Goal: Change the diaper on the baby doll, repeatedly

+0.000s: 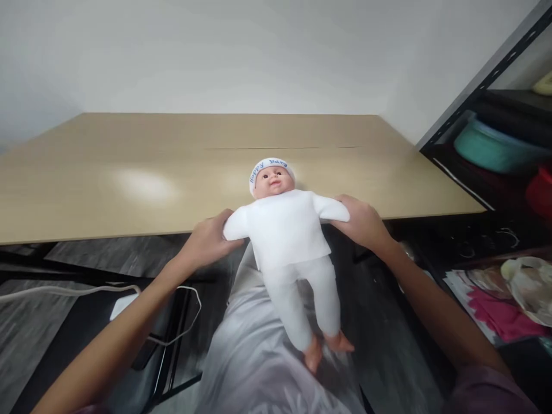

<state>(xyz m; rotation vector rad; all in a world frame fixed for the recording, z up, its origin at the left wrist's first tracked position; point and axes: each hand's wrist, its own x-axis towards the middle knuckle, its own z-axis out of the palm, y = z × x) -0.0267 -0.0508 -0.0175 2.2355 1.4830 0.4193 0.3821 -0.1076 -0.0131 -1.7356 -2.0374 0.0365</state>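
A baby doll [288, 230] in a white top and white trousers lies face up between my hands. Its white cap [271, 164] carries blue "Happy Baby" lettering, and its bare feet point toward me. My left hand [213, 238] grips the doll's sleeve on the left side, while my right hand [360, 221] is closed around the end of the other sleeve. The head is over the front edge of the wooden table [172, 172]; the legs hang above my lap, covered in pale grey cloth [259, 345].
A dark shelf [457, 167] at the right holds a teal basin [495, 144] and a red object [541, 190]. Below it lie pink cloth [504, 310] and papers. On the left, a white cable [64, 291] runs over a black seat [64, 339]. A white wall [233, 57] stands behind the table.
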